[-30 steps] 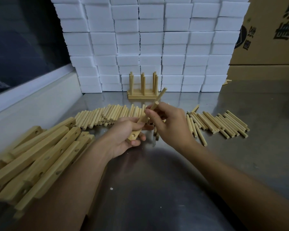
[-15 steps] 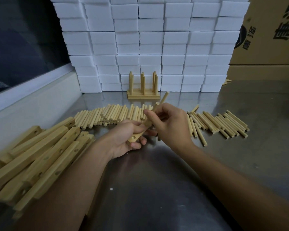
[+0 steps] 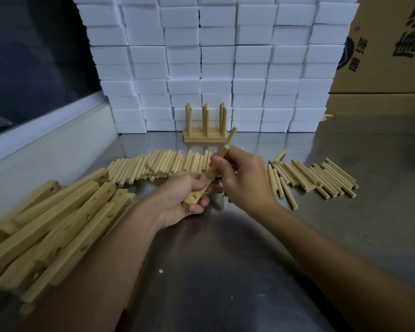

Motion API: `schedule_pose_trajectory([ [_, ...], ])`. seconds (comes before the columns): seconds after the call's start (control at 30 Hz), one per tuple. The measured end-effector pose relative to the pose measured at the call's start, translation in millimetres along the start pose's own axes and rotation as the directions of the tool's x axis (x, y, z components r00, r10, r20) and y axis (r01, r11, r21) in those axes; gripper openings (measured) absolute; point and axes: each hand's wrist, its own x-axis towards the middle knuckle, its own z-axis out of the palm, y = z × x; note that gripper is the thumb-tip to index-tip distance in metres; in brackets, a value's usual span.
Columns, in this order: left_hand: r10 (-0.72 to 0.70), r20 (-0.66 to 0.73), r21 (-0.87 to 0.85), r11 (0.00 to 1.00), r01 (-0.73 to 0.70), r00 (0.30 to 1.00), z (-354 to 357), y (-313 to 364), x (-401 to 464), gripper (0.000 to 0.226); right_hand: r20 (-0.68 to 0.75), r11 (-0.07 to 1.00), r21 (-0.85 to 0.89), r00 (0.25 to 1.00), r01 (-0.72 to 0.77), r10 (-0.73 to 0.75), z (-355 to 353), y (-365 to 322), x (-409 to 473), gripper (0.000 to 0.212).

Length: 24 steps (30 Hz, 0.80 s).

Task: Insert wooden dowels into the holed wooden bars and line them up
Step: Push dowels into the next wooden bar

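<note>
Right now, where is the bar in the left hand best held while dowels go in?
Around its near end, from below, as the left hand does: the holed bar tilts away, keeping its holed face up and clear for the right hand with the dowel.

My left hand [image 3: 177, 200] curls round a holed wooden bar [image 3: 197, 194], tilted up and away over the steel tabletop [image 3: 225, 271]. My right hand [image 3: 242, 176] pinches a dowel [image 3: 222, 153] against the bar; a second dowel [image 3: 231, 135] sticks up past it. Loose bars [image 3: 53, 226] lie heaped near left. Loose dowels lie in two spreads, one far left [image 3: 158, 165], one right [image 3: 316, 178]. Finished bars with upright dowels [image 3: 205, 130] stand at the far side before stacked white blocks [image 3: 216, 63].
</note>
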Motion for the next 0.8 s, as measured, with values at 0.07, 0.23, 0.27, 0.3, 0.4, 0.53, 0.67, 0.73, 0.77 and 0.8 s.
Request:
schedule_pose_trajectory([
  [0.07, 0.0, 0.008, -0.015, 1.0, 0.0, 1.0, 0.3, 1.3, -2.1, 0.017, 0.017, 1.0, 0.017, 1.0, 0.0, 0.0, 0.4, 0.0, -0.4, 0.014],
  [0.23, 0.027, 0.043, -0.119, 0.993, -0.021, 0.999, 2.2, 7.6, -8.7, 0.03, 0.03, 0.995, 0.102, 0.999, -0.017, 0.014, -4.5, -6.2, 6.5, 0.013],
  [0.27, 0.03, 0.048, -0.146, 0.989, -0.023, 0.998, 2.6, 8.1, -9.1, 0.036, 0.045, 0.992, 0.127, 0.999, -0.021, 0.016, -5.4, -9.0, 8.4, 0.012],
  [0.3, 0.03, 0.05, -0.169, 0.985, -0.022, 0.998, 3.0, 8.0, -8.9, 0.043, 0.07, 0.987, 0.158, 0.997, -0.03, 0.019, -5.5, -12.4, 9.7, 0.012],
  [0.4, 0.058, 0.023, -0.233, 0.971, -0.051, 0.998, 5.5, 5.9, -5.9, 0.064, 0.167, 0.969, 0.237, 0.985, -0.074, 0.034, -4.3, -22.7, 9.0, 0.015],
  [0.53, 0.07, -0.12, -0.31, 0.945, -0.105, 0.99, 8.9, 5.3, -2.8, 0.074, 0.236, 0.958, 0.272, 0.971, -0.094, 0.028, -3.2, -31.0, 7.5, 0.012],
  [0.67, 0.013, -0.257, -0.365, 0.924, -0.109, 0.966, 12.0, 8.3, -0.6, 0.071, 0.188, 0.893, 0.427, 0.98, -0.142, 0.066, 2.7, -37.6, 3.7, 0.018],
  [0.73, -0.016, -0.282, -0.389, 0.916, -0.099, 0.959, 12.4, 8.6, -0.9, 0.063, 0.147, 0.876, 0.466, 0.987, -0.124, 0.061, 6.8, -39.4, 2.1, 0.017],
  [0.77, -0.023, -0.29, -0.394, 0.914, -0.097, 0.957, 12.3, 8.3, -0.9, 0.061, 0.13, 0.877, 0.467, 0.99, -0.109, 0.054, 8.7, -39.2, 1.5, 0.015],
  [0.8, -0.03, -0.299, -0.397, 0.913, -0.096, 0.954, 12.1, 8.2, -0.7, 0.059, 0.116, 0.882, 0.462, 0.992, -0.098, 0.049, 10.5, -38.9, 1.3, 0.013],
])
